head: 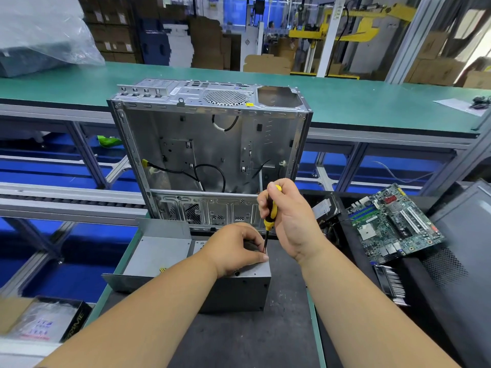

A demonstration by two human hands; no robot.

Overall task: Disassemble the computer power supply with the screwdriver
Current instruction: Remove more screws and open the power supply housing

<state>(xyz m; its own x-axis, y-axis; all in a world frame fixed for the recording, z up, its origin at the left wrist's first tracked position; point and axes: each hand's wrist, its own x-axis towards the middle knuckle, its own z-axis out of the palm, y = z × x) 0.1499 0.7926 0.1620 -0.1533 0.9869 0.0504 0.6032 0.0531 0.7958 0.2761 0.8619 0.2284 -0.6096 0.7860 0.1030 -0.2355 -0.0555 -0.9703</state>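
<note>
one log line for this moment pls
left hand: steadies power supply | right hand: grips screwdriver, tip down at unit top | empty case: upright behind

Both bare forearms reach forward from the bottom of the frame, converging near the centre. The left hand [236, 248] lies palm down, fingers curled and thumb pressed along the upper edge of a grey metal box. The right hand [289, 221], raised just beside it, grips an upright yellow-and-black handle, its fingers wrapped around it.
</note>
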